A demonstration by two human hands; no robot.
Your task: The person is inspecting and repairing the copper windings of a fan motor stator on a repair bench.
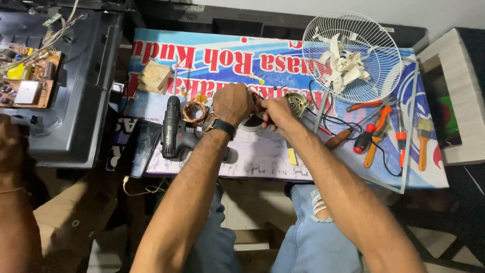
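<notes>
My left hand (233, 102), a watch on its wrist, is closed over a small fan motor at the middle of the table. My right hand (275, 111) grips the same motor (295, 102) from the right; its metal end and shaft stick out past my fingers. Black wires (333, 120) run from it toward the right. A copper-wound stator ring (195, 111) lies just left of my left hand. Most of the motor is hidden by my fingers.
A black cordless drill (174, 132) and a phone (136, 146) lie left. A white fan guard (353, 55) stands at the back right, with pliers, screwdrivers (376, 134) and a brush (423, 141) below it. An open television back with circuit boards (30, 76) sits far left, beside another person's arm (15, 202).
</notes>
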